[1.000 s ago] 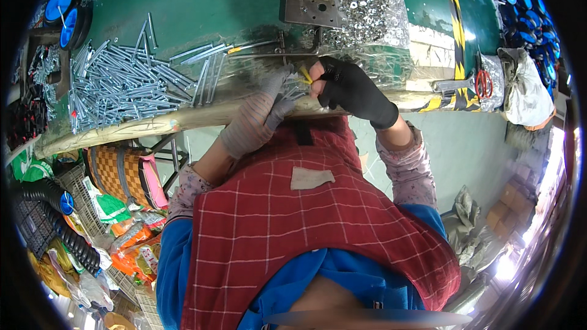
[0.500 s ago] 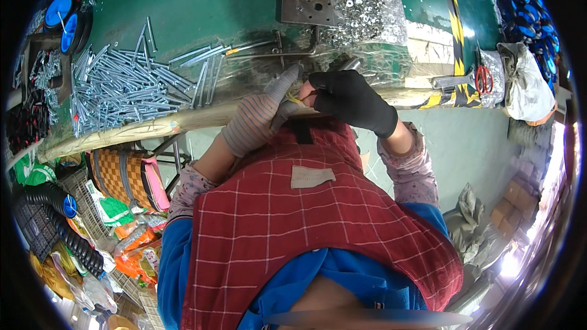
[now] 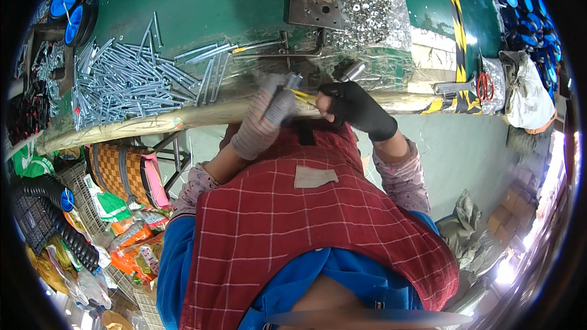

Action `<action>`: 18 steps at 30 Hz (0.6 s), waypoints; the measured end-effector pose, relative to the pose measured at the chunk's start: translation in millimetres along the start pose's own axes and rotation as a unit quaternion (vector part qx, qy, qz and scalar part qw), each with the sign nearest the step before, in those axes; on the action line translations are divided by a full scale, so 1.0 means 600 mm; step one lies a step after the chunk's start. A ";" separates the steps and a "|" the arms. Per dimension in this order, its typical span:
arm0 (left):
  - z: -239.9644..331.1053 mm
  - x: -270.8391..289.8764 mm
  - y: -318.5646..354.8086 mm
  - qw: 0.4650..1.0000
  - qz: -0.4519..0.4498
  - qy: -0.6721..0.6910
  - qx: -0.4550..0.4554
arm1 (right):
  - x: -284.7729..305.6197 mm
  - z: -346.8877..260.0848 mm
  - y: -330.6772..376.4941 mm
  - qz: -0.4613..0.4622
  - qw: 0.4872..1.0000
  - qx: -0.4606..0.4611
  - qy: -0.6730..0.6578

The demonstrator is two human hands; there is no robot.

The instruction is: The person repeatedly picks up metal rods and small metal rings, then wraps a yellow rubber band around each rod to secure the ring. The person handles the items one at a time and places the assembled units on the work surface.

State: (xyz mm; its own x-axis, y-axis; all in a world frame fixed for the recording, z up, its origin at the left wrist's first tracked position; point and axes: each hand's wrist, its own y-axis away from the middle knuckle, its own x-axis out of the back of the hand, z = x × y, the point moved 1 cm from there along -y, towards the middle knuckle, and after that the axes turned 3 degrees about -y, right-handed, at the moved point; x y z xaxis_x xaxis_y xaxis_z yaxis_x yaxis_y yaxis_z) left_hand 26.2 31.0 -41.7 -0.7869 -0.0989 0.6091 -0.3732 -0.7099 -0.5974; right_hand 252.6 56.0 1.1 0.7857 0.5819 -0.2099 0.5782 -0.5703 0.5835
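Along the near edge of the green-topped workbench [image 3: 202, 0], the left hand [image 3: 264, 116], in a grey striped knit glove and blurred, is curled around a small bundle of silvery metal rods [image 3: 295, 79], whose ends poke out above. The right hand [image 3: 358, 109], in a black fingerless glove, pinches a thin yellow band [image 3: 304, 95] stretched toward that bundle. Leftward lies a loose heap of long silvery bolts [image 3: 125, 85].

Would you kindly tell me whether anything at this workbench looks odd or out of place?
One oddity is mismatched handwear: the left hand wears a grey striped glove, the right hand a black glove. Also, a few bolts lie right of the main bolt pile, looking like strays.
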 end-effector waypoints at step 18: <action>0.024 0.006 -0.026 0.950 -0.034 0.228 0.209 | -0.058 0.060 -0.040 -0.114 0.772 0.216 -0.587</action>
State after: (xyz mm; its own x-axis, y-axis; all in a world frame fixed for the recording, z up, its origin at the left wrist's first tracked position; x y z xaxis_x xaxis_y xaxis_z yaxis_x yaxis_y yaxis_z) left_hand 36.6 31.7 -22.6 -0.9346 0.2017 0.2931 -0.2779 -0.9282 -0.2474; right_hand 219.2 28.4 -33.8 0.1651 -0.0860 -0.9825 0.5514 -0.8179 0.1643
